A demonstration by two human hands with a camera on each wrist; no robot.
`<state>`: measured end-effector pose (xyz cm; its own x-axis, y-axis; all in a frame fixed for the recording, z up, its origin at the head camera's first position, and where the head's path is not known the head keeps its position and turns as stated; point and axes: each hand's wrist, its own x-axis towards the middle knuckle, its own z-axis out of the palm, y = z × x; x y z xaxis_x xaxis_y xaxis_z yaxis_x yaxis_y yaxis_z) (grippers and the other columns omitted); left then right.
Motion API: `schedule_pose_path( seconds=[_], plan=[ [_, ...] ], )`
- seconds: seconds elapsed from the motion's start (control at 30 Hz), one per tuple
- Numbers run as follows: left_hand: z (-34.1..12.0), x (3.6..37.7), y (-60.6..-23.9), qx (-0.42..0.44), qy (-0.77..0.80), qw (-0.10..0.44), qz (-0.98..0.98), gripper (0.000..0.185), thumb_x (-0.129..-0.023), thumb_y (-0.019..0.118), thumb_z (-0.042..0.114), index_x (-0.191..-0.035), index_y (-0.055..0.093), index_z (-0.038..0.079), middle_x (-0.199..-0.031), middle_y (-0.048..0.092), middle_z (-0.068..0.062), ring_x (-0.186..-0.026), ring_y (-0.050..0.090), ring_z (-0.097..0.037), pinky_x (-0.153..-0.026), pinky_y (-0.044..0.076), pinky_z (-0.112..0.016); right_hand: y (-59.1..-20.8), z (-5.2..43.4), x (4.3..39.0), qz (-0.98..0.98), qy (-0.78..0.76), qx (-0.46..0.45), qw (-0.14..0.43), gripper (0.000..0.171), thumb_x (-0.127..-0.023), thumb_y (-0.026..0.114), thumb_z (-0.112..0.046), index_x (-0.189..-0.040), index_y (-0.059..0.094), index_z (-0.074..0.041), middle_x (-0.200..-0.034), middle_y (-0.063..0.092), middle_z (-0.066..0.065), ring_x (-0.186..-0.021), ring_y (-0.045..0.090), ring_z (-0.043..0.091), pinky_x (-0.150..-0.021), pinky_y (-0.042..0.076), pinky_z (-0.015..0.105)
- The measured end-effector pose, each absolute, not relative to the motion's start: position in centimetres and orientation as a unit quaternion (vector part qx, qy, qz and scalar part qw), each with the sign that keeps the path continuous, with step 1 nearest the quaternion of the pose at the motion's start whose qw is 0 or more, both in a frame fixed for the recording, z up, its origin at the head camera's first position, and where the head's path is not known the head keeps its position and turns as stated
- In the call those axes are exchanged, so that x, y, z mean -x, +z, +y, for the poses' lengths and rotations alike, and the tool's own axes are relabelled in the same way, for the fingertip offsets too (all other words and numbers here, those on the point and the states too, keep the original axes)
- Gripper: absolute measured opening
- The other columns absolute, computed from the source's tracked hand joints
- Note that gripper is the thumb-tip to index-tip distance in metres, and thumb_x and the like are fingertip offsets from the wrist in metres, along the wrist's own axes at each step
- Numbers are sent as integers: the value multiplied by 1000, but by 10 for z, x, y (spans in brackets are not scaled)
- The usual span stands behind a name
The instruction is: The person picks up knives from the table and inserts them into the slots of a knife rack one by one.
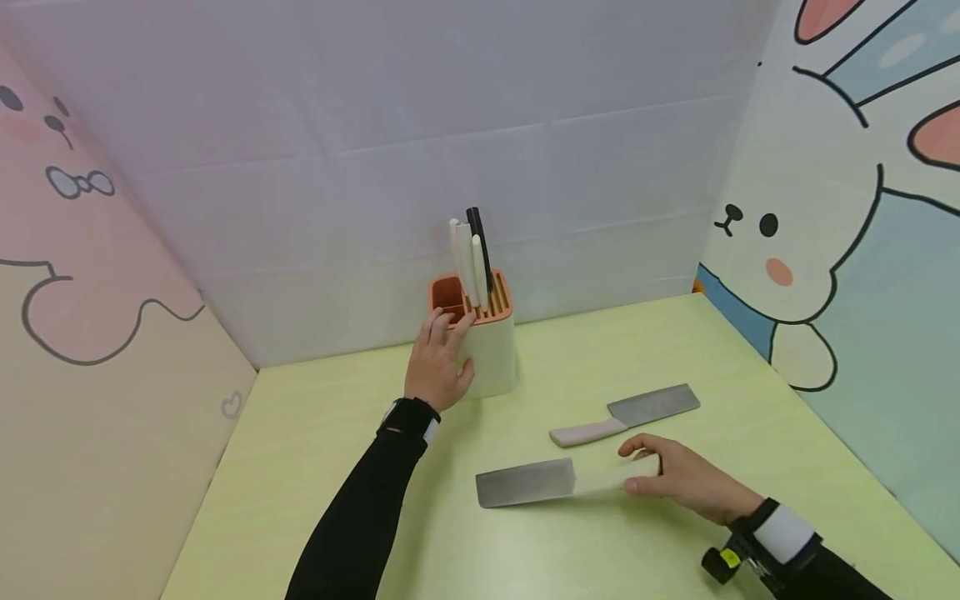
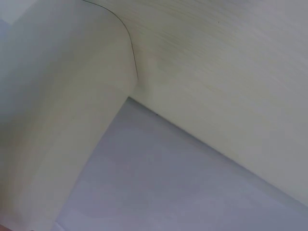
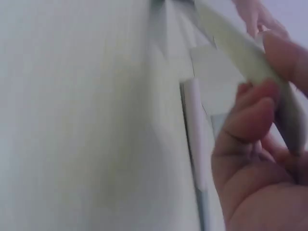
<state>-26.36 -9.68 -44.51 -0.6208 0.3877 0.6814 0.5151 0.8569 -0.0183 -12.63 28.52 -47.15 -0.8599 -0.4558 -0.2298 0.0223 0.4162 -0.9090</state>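
Observation:
My right hand (image 1: 686, 475) pinches the white handle of a cleaver (image 1: 525, 483) between thumb and fingers, its broad blade pointing left over the table. The right wrist view shows that cleaver's handle (image 3: 240, 53) crossing the grip, with its blade mostly out of frame. Just behind it, a second cleaver (image 1: 652, 406) with a pale handle lies flat on the table. At the back, my left hand (image 1: 437, 362) touches the front and upper rim of a white knife block (image 1: 495, 362) with relaxed fingers. Several white-handled tools and a black handle (image 1: 477, 233) stand in the block's orange top.
The pale yellow-green table (image 1: 315, 500) ends at a white back wall (image 1: 337, 208), close behind the block. Side walls with cartoon animals border it; a rabbit picture (image 1: 810, 275) is on the right.

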Motion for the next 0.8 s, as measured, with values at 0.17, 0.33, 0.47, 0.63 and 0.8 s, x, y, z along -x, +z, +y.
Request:
schedule_pose_path(
  seconds=[0.17,0.33,0.47,0.63,0.8],
  plan=[
    [-97,262,-445,250,-90,350,-898,73,-80,67,19,-145,34,18,-131,40,-17,-137,25,-34,-115,20,-39,-480,277,120,706,-660,19,257,53,-94,62,-25,-135,44,5,-76,47,2,-67,43,15,-59,37,25],
    [-96,261,-443,242,-97,331,-907,73,-81,66,18,-146,33,19,-133,38,-16,-139,21,-32,-116,17,-37,-484,272,116,626,-736,-10,258,48,-96,59,-26,-135,46,-1,-95,51,3,-83,51,15,-71,45,25],
    [-95,261,-443,244,-99,327,-908,72,-81,65,18,-146,33,19,-133,38,-16,-139,20,-32,-116,16,-37,-487,269,114,545,-790,-2,282,44,-99,52,-27,-136,37,-6,-124,54,12,-111,59,26,-92,50,37],
    [-96,262,-443,254,-92,345,-899,73,-80,66,18,-145,34,18,-131,40,-17,-138,24,-34,-116,18,-38,-488,265,113,481,-823,4,302,63,-102,45,-28,-147,8,-6,-145,37,26,-125,49,39,-102,41,49],
    [-96,262,-445,249,-90,354,-897,72,-80,67,18,-145,35,19,-130,41,-17,-138,25,-33,-115,22,-39,-494,261,114,471,-832,-4,293,73,-101,48,-22,-151,-2,-3,-145,39,24,-125,49,37,-104,38,48]
  ],
)
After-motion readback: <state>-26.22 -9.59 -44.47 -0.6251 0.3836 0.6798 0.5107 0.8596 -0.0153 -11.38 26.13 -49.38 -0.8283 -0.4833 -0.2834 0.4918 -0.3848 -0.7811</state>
